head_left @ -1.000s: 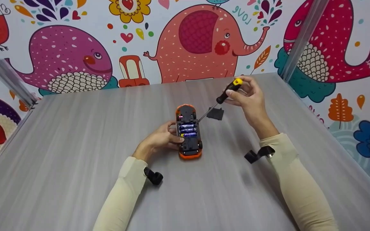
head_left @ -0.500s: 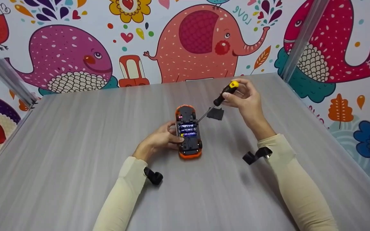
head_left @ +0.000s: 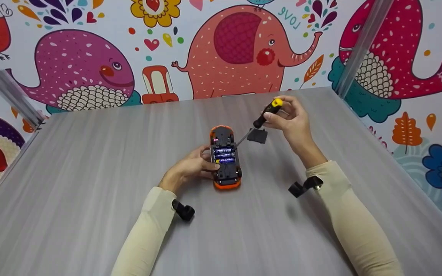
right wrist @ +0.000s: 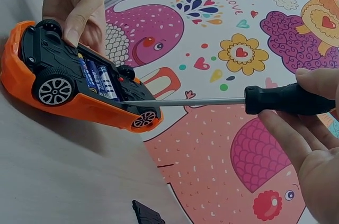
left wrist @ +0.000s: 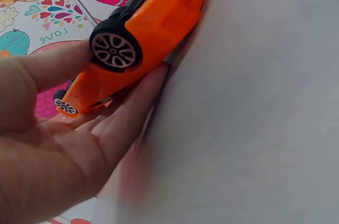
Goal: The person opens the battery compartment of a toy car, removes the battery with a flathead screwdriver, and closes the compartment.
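An orange toy car [head_left: 226, 174] is held belly up by my left hand [head_left: 192, 165], thumb on the black underside and fingers beneath the body. Its battery bay lies uncovered, with several blue batteries [right wrist: 100, 78] side by side in it. My right hand [head_left: 293, 119] grips the black and yellow handle of a screwdriver [right wrist: 288, 99]. The screwdriver's shaft slants down to the left, its tip right at the edge of the battery bay. In the left wrist view the car's orange side and wheels [left wrist: 115, 49] hide the bay.
A black battery cover [head_left: 258, 136] lies on the grey table [head_left: 90, 172], just right of the car and under the screwdriver. Patterned wall panels [head_left: 167, 50] stand behind and at both sides. Black camera mounts [head_left: 183, 211] stick out from both wrists.
My right hand and the screwdriver have shifted slightly left and down, the tip moving a little further over the battery bay. My left hand and the toy car stay almost still.
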`<state>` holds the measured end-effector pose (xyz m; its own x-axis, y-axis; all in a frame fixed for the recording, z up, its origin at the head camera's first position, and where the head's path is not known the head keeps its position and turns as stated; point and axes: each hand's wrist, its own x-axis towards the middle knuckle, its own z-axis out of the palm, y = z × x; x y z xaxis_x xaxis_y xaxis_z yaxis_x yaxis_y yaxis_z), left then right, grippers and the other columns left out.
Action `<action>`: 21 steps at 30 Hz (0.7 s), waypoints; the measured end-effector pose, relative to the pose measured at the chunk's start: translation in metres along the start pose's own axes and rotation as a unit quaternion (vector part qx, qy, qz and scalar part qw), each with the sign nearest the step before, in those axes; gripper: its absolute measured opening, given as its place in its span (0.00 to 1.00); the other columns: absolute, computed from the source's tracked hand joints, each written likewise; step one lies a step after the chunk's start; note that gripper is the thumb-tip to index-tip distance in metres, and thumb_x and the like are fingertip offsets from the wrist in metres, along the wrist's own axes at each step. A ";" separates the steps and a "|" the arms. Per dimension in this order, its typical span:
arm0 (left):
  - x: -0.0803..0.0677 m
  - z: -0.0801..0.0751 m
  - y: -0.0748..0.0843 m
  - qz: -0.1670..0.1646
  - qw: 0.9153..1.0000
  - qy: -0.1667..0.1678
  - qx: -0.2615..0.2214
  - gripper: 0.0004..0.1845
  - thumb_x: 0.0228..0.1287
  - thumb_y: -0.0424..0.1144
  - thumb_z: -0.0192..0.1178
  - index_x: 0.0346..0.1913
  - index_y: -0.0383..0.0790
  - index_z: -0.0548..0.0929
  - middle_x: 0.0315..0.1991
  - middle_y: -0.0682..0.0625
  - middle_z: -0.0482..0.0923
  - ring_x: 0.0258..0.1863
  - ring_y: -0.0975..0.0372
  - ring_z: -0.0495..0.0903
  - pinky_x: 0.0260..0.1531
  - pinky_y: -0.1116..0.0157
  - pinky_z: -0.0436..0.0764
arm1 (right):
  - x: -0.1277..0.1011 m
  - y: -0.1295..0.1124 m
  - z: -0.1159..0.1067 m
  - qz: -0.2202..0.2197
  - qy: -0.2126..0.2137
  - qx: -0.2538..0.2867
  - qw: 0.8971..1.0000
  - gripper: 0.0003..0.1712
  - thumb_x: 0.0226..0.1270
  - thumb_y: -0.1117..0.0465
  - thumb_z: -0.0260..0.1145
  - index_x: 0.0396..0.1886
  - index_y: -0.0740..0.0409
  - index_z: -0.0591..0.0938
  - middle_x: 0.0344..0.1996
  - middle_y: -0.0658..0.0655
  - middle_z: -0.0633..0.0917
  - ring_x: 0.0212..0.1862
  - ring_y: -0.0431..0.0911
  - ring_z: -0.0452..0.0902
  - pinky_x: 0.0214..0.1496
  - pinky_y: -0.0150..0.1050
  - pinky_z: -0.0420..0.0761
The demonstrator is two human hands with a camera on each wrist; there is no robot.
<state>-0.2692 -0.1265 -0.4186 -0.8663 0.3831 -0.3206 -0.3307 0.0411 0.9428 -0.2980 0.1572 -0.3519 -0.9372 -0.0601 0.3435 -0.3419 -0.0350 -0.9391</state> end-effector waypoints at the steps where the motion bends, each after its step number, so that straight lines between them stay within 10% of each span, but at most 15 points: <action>1: 0.000 0.000 0.000 0.002 1.000 -0.001 0.000 0.43 0.60 0.20 0.60 0.76 0.36 0.54 0.68 0.34 0.69 0.51 0.53 0.84 0.51 0.54 0.86 | 0.000 0.000 0.000 -0.001 0.000 0.000 1.000 0.27 0.64 0.65 0.72 0.60 0.55 0.72 0.51 0.57 0.82 0.50 0.46 0.87 0.48 0.41 0.87; 21: 0.000 0.001 0.001 -0.005 1.000 0.003 -0.003 0.44 0.60 0.19 0.60 0.77 0.37 0.53 0.69 0.36 0.69 0.48 0.55 0.84 0.48 0.56 0.87 | -0.002 -0.001 0.006 -0.041 -0.006 -0.023 0.999 0.26 0.63 0.66 0.72 0.59 0.58 0.73 0.48 0.57 0.83 0.48 0.47 0.87 0.47 0.40 0.88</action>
<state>-0.2692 -0.1253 -0.4178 -0.8646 0.3777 -0.3313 -0.3424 0.0397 0.9387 -0.2953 0.1515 -0.3517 -0.9051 -0.0707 0.4192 -0.4206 0.0062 -0.9072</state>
